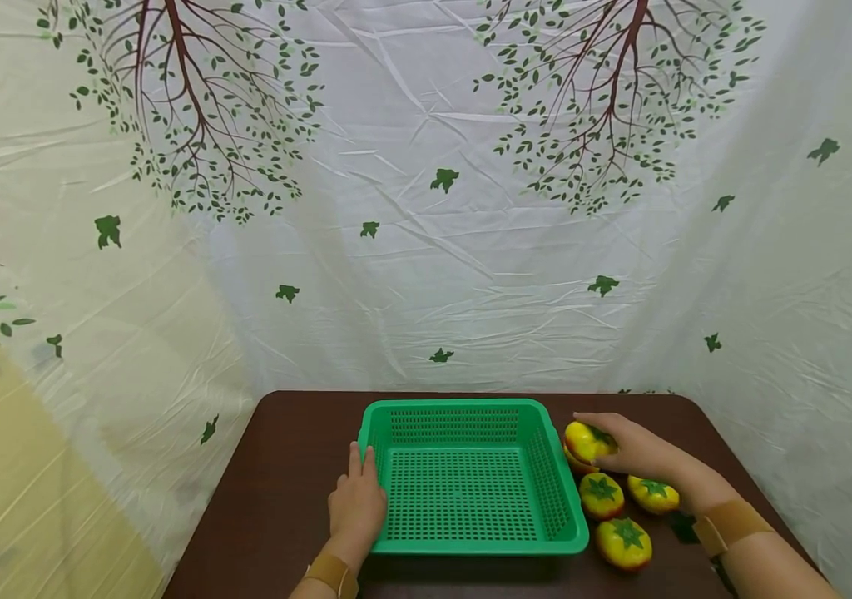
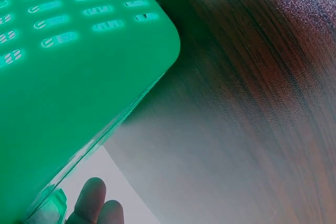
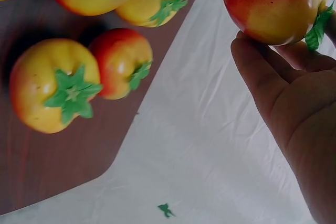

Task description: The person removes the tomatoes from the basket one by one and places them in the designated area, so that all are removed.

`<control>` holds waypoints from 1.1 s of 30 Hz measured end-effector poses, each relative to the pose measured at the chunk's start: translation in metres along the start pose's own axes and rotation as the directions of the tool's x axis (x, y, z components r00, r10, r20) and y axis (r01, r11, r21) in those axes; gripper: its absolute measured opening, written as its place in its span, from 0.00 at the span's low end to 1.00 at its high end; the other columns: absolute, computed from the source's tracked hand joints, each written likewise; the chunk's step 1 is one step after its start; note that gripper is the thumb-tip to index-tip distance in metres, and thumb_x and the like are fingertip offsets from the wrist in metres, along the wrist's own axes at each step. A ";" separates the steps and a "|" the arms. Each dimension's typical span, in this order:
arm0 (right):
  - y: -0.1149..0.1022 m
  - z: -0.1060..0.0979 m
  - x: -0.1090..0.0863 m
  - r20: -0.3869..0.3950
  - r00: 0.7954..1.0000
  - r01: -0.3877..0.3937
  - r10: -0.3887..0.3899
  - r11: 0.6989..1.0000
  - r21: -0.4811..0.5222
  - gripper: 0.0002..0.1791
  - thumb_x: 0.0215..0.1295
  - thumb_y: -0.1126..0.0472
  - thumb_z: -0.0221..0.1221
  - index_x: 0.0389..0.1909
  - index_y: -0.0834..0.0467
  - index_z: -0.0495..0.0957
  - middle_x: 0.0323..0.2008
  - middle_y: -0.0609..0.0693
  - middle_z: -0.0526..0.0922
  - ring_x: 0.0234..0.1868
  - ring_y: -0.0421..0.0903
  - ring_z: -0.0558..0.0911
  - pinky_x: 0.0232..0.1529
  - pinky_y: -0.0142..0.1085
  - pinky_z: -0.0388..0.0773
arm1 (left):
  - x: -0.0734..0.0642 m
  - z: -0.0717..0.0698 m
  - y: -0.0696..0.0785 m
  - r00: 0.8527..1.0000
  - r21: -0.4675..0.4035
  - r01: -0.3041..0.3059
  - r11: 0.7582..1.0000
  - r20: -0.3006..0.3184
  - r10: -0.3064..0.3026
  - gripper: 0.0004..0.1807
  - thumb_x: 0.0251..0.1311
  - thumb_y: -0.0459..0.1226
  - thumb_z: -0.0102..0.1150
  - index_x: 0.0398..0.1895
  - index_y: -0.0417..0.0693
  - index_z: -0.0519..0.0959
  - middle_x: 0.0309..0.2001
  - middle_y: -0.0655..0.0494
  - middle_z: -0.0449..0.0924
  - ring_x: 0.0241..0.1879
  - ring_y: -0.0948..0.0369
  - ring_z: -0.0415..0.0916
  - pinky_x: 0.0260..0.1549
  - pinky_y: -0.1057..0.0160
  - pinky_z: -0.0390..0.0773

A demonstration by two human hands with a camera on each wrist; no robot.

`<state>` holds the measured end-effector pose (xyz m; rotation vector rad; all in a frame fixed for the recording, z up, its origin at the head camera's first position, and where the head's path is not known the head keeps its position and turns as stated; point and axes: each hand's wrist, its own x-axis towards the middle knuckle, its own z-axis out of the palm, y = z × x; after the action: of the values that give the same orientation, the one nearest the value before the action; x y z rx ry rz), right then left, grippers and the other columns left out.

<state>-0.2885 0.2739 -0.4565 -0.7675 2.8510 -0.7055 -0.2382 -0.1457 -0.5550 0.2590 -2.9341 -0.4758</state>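
In the head view my left hand (image 1: 359, 503) rests at the left rim of a green plastic basket (image 1: 463, 547), its fingers straight along the side. Two of its fingertips (image 2: 92, 195) show beside the basket wall in the left wrist view. At the basket's far right, my right hand (image 1: 639, 453) holds a yellow-and-red tomato (image 1: 582, 441) with a green leafy top, thumb and fingers around it. That tomato (image 3: 270, 9) appears raised in the right wrist view. Near the right hand lie more tomatoes, among them one by the rim (image 1: 601, 497) and one farther right (image 1: 653, 495).
Another tomato (image 1: 624, 543) lies near the basket's front right corner. Everything stands on a dark brown table (image 1: 284, 466) with rounded far corners. White cloth (image 1: 411, 316) printed with trees and leaves hangs behind and at the sides.
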 end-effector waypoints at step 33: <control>0.063 0.005 -0.051 -0.028 0.993 -0.118 0.118 0.993 -0.017 0.38 0.56 0.58 0.70 0.66 0.69 0.70 0.60 0.68 0.76 0.55 0.59 0.78 0.48 0.43 0.80 | 0.002 -0.001 0.004 1.000 -0.003 0.019 1.000 -0.003 -0.019 0.35 0.66 0.37 0.59 0.77 0.51 0.63 0.79 0.47 0.55 0.28 0.56 0.65 0.22 0.59 0.65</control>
<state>-0.2720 0.3455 -0.4911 -0.5902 2.9023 -0.6796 -0.2404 -0.1430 -0.5528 0.2869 -2.9300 -0.4824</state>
